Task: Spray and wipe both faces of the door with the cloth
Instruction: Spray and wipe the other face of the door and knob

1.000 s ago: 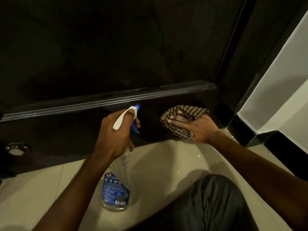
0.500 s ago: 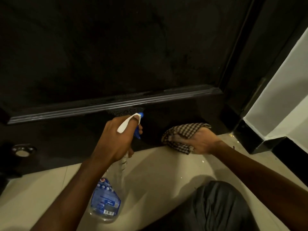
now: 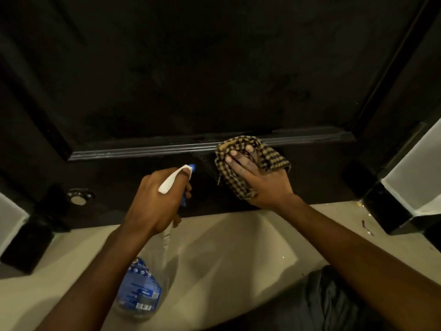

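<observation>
The right hand (image 3: 260,181) lies flat with its fingers spread over a brown-and-black checked cloth (image 3: 250,161), pressing it against the bottom rail of the dark door (image 3: 191,80). The fingertips reach up to just under the raised moulding (image 3: 167,149) that runs across the door above the hand, and the cloth's upper edge touches that moulding. Part of the cloth bunches out beyond the fingers, and a corner hangs down below the heel of the hand.

The left hand (image 3: 155,201) sits just to the left of the right hand and a little lower, wrapped closed around the neck of a spray bottle (image 3: 143,290), a finger hooked on the trigger. The white-and-blue spray head (image 3: 177,180) sticks out past the knuckles and points at the door, close to the cloth's left edge. The clear bottle body (blue label with a barcode) hangs below the wrist, above the pale tiled floor (image 3: 226,247).

Well to the left of the left hand, a round metal door stopper (image 3: 80,198) shows low against the door. Off to the right of the right hand, a white wall with black skirting (image 3: 405,206) meets the floor. Below the right forearm, a knee in dark trousers (image 3: 334,302) fills the lower corner.
</observation>
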